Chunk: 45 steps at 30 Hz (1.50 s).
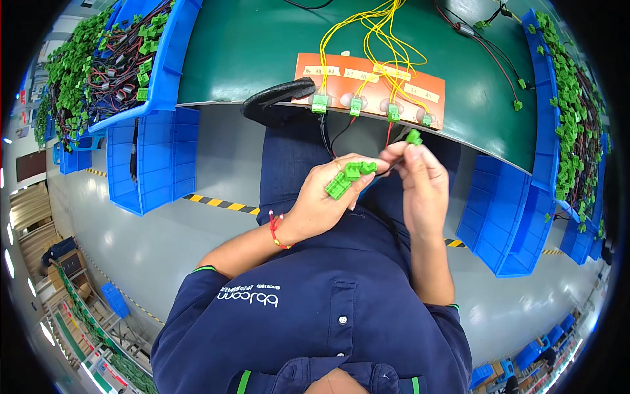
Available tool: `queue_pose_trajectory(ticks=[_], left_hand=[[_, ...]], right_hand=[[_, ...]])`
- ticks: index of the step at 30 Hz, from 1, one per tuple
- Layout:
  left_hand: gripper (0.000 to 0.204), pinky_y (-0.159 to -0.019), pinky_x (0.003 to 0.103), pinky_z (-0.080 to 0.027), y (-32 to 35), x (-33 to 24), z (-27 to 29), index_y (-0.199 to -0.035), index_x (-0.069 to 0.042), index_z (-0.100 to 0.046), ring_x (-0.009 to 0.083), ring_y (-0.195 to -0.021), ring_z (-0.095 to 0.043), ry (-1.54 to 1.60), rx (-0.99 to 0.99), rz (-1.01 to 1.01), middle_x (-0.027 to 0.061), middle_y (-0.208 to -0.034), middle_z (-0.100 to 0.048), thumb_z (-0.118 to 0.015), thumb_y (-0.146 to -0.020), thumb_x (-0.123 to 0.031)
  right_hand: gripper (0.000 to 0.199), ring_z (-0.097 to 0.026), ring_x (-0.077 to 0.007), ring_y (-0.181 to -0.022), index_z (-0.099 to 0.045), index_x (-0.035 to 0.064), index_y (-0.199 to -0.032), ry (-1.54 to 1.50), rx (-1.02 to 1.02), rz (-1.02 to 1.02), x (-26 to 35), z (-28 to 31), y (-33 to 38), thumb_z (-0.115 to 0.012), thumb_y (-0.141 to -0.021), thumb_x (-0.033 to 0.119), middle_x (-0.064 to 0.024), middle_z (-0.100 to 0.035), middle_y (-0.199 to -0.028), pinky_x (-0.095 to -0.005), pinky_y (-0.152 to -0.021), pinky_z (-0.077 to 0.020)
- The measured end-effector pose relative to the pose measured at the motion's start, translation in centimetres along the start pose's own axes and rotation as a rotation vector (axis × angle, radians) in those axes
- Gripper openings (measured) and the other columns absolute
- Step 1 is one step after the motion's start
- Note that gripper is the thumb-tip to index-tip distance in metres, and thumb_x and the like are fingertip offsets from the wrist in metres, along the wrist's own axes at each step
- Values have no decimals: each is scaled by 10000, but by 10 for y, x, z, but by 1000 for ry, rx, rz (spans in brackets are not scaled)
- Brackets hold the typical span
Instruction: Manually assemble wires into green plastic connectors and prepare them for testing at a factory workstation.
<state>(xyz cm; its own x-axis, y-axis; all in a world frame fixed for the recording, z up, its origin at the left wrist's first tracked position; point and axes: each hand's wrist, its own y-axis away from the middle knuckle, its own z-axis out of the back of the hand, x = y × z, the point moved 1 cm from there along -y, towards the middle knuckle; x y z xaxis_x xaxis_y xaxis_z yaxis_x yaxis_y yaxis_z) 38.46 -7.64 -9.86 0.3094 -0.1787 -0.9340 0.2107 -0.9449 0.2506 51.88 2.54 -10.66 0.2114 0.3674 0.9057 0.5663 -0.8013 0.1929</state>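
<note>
My left hand [316,205] is closed around several green terminal connectors [338,186] in front of my lap. Between the thumb and fingers of my right hand [425,190] is one green terminal connector [413,137], raised just below the table's front edge. Dark wires run between the two hands, partly hidden by the fingers. Ahead of them, an orange board [371,67] lies along the table edge. Green sockets [356,106] line its front, with yellow wires [380,26] rising from the back. Black and red wires hang from the sockets toward my hands.
The green table [256,39] spans the far side. A black curved piece [275,102] juts over its edge. Blue bins of green-ended cables stand at left [167,59] and right [551,111]. Loose cables [492,52] lie at the table's right. Lower blue bins [154,154] flank my legs.
</note>
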Motion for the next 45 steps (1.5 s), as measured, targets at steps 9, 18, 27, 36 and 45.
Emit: queue_pose_trajectory(ticks=[9, 18, 27, 36, 45], left_hand=[[176, -487, 195, -327, 6, 14, 35, -1048, -34, -562, 45, -538, -432, 69, -373, -222, 35, -766, -575, -486, -1026, -191], [179, -535, 190, -385, 10, 23, 43, -1072, -26, -618, 39, -579, -474, -152, -112, 92, 18, -745, -612, -545, -994, -169], [230, -613, 203, -452, 1, 25, 25, -1101, -16, -638, 53, -650, -526, -27, 133, 138, 25, -806, -657, -583, -977, -202], [258, -697, 232, -464, -3, 22, 17, -1120, 9, -624, 106, -738, -588, 381, 294, 230, 78, -835, -658, -581, -975, -200], [212, -675, 232, -427, -2, 32, 19, -1064, -4, -630, 108, -769, -572, 449, 247, 188, 59, -842, -629, -589, -967, -187]], right_hand=[[256, -575, -94, -721, -673, -58, -971, 206, -61, 132, 15, 16, -10, -540, -998, 159, -59, -633, -769, -236, -714, -449], [235, -555, -87, -765, -663, -67, -1027, 385, -18, 286, 12, 20, -13, -527, -1001, 124, -43, -620, -812, -228, -709, -440], [253, -521, -76, -719, -664, -53, -1024, 210, 37, 166, 0, 32, -19, -518, -1007, 153, -19, -586, -758, -233, -696, -440], [309, -557, -97, -744, -672, -46, -1007, 338, -75, 199, 2, 23, -20, -508, -1018, 216, -37, -611, -767, -251, -737, -453], [386, -598, -141, -777, -455, -14, -1339, 504, 709, -355, 1, 48, 16, -511, -1007, 175, -42, -632, -845, -278, -745, -477]])
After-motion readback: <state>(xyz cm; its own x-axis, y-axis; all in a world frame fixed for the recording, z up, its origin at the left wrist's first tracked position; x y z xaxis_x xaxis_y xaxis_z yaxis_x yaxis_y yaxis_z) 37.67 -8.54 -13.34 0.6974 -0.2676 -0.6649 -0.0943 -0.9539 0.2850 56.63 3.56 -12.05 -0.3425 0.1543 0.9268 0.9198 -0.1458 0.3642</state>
